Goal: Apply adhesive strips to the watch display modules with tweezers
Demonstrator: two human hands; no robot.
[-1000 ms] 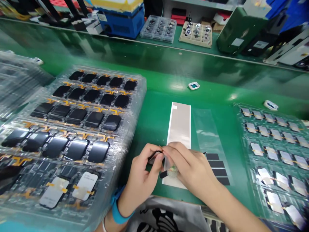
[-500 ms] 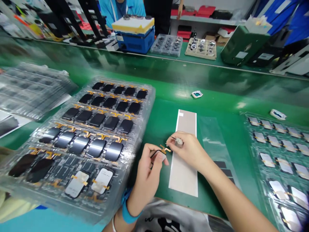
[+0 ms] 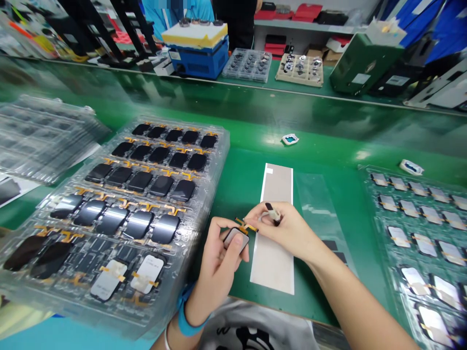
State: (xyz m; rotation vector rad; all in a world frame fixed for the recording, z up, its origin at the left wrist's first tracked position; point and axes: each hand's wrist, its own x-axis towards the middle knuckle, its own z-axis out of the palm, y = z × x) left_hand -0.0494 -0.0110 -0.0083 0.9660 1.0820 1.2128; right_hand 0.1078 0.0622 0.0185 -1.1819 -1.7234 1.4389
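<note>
My left hand [image 3: 221, 257] is closed around a small display module [image 3: 235, 239], thumb on its grey back. An orange flex cable [image 3: 245, 225] sticks out from the module's top edge. Close against that cable are the fingertips of my right hand [image 3: 282, 226]; whether they pinch it I cannot tell. Tucked in the right hand is a small whitish tool with a dark flat end [image 3: 273, 213], its kind unclear. Beneath the hands lies a long beige sheet with white edges [image 3: 272, 270].
At left, a stack of clear trays [image 3: 215, 194] carries display modules; more empty-looking trays [image 3: 44, 136] stand behind. Another module tray [image 3: 383, 214] lies at right. Clear film [image 3: 314, 194] and two small white frames [image 3: 290, 139] rest on the green bench. A person [image 3: 204, 12] is beyond the shelf.
My left hand has tilted the module so more of its grey back shows. My right hand has turned, bringing the tool's dark flat end upward. The view has shifted slightly.
</note>
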